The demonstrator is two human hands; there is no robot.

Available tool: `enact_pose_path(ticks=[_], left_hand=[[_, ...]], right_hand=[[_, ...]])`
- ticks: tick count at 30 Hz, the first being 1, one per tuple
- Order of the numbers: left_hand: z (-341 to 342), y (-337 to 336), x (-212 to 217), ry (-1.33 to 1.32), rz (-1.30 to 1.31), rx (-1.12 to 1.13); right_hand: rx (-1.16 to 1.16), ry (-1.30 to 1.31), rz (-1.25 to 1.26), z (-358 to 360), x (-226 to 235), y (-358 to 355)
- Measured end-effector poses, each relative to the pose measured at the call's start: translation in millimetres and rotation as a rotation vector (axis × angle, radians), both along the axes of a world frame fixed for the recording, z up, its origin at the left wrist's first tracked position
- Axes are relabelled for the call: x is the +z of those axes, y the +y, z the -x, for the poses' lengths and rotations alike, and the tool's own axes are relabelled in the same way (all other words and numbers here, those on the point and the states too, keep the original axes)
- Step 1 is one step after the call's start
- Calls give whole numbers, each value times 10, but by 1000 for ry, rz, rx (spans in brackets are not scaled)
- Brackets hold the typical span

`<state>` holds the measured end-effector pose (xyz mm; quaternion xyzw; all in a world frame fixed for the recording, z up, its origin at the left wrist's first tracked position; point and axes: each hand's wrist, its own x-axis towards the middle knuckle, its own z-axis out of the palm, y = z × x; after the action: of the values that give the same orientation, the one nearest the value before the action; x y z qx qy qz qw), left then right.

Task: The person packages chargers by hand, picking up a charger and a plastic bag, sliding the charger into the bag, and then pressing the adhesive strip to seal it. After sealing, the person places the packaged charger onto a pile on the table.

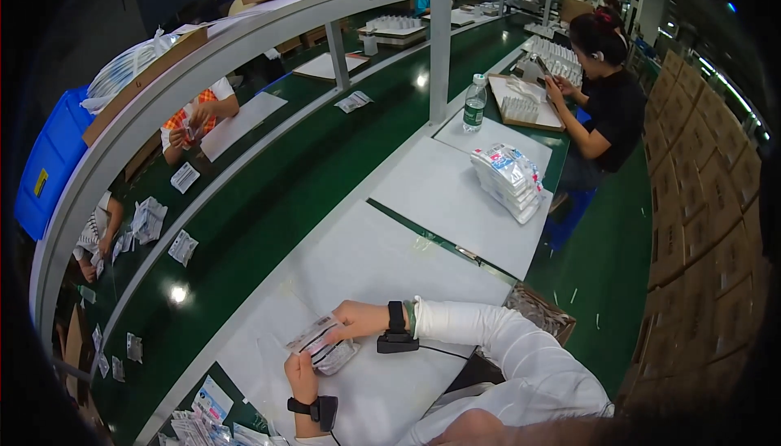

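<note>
Between my two hands is a small clear-and-white plastic packet (332,355) with dark and pinkish print, held just above the white work board (382,271). My left hand (301,375) is closed on its near left end. From the right, my right hand (356,321) grips its upper edge, thumb lying over the face. What is inside the packet cannot be made out. Both wrists carry a black strapped device. Below and left of my left hand lies a heap of similar flat packets (199,428), partly cut off by the picture's edge.
A stack of sealed packets (508,181) and a water bottle (473,104) stand on the board beyond mine. The green conveyor belt (268,218) runs along my left, carrying scattered packets. A co-worker (606,96) sits ahead right. Cartons (700,202) line the right side.
</note>
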<state>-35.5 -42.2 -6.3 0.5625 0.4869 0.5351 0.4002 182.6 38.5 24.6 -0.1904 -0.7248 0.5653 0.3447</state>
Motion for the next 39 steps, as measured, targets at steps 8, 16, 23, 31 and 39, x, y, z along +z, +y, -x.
enact_pose_path(ticks=[8, 16, 23, 31, 39], left_hand=[[67, -5, -37, 137, 55, -154], [-2, 2, -10, 190, 18, -60], [24, -26, -6, 202, 82, -134], [-190, -20, 262, 145, 2, -81], [-48, -29, 154, 224, 76, -128]], right_hand=[[-60, -197, -87, -29, -85, 59], [-27, -91, 28, -12, -17, 19], [-30, -153, 70, -18, 27, -17], [-63, -157, -9, -1, 6, -31], [-57, -249, -38, -26, 26, -7]])
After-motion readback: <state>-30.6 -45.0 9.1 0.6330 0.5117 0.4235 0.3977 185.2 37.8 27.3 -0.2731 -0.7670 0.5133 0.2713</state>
